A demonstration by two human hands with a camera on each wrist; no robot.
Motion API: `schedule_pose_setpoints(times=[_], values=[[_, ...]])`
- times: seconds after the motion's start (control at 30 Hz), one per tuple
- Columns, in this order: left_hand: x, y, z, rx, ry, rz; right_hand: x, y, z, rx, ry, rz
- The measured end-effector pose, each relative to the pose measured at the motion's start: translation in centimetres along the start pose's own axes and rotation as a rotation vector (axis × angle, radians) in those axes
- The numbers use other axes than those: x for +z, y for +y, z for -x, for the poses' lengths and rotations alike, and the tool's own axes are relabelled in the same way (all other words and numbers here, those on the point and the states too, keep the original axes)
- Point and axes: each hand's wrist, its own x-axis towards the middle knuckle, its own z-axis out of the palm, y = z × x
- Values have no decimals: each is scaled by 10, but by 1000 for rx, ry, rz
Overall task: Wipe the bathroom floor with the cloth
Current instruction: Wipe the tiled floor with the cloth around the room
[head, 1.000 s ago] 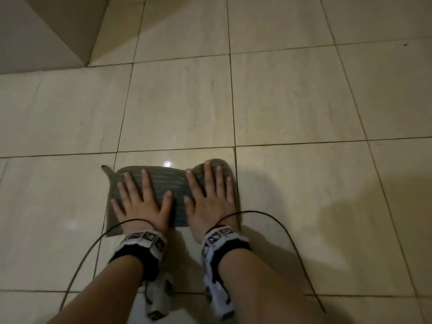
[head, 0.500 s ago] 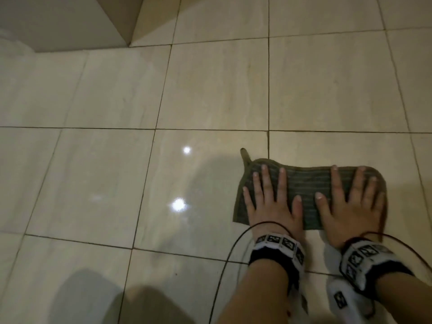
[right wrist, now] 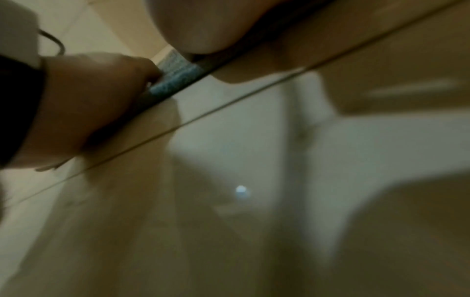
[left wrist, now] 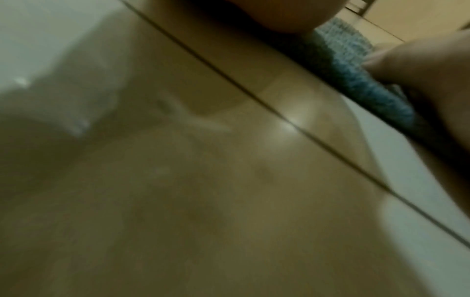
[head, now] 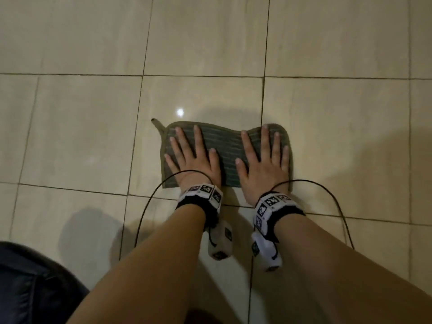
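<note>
A grey-green ribbed cloth (head: 225, 155) lies flat on the beige tiled floor (head: 81, 136). My left hand (head: 191, 157) presses on its left half and my right hand (head: 264, 157) on its right half, fingers straight and spread. A small loop sticks out at the cloth's far left corner. The left wrist view shows the cloth's edge (left wrist: 356, 66) with my right hand (left wrist: 419, 80) on it. The right wrist view shows the cloth (right wrist: 175, 78) under my left hand (right wrist: 96, 96).
Glossy tiles with dark grout lines run all around the cloth. A light reflection (head: 180, 112) shines just beyond it. Dark clothing (head: 30, 284) fills the lower left corner. Thin black cables (head: 149, 206) loop from both wrists over the floor.
Both hands slid the cloth rightward over a vertical grout line a second ago, still flat on it. The wall corner at the upper left has left the view.
</note>
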Motion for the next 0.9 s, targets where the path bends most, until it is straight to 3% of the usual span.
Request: schedule_pose_setpoints(times=[0.17,0.27,0.4,0.57,0.67,0.8,0.9], values=[[33,96,72,204,-114,32,-15,122,41,199,-22,42],[45,120,98,270,-202,78,-23,161,57,245,-62,32],[40,90,90,274,-172,86,-14,121,54,305,-39,62],[10,-30,34,56,-47,22,7,-4,40,27,-30,12],[-1,-78,14,11,16,31,12,-56,31,-21,-17,-88],[9,-36,20,-119,61,68,9,-24,30,-66,12,-81],[29,39,46,12,49,32,-1,57,34,35,61,-35]])
